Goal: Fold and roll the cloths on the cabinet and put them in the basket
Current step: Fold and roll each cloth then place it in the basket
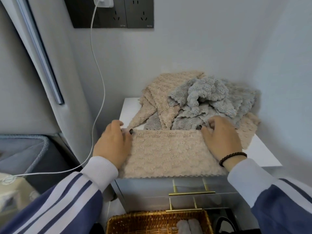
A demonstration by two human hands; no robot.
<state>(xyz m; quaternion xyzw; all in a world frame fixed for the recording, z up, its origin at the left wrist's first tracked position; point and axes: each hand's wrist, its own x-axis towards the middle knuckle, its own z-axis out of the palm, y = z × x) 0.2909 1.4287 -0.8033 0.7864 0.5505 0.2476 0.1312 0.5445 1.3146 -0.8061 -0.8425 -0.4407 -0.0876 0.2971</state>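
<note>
Dark double wall socket panel [113,12] at top centre of the frame, white charger plug [103,1] seated in its left part. White cable [99,78] trailing down from the plug and off to lower left. Grey vertical rail [40,53] along the upper left. Grey fabric bin [25,149] at mid left. Brass drawer handles [191,193] at lower centre. Pale wall [219,39] behind.
</note>
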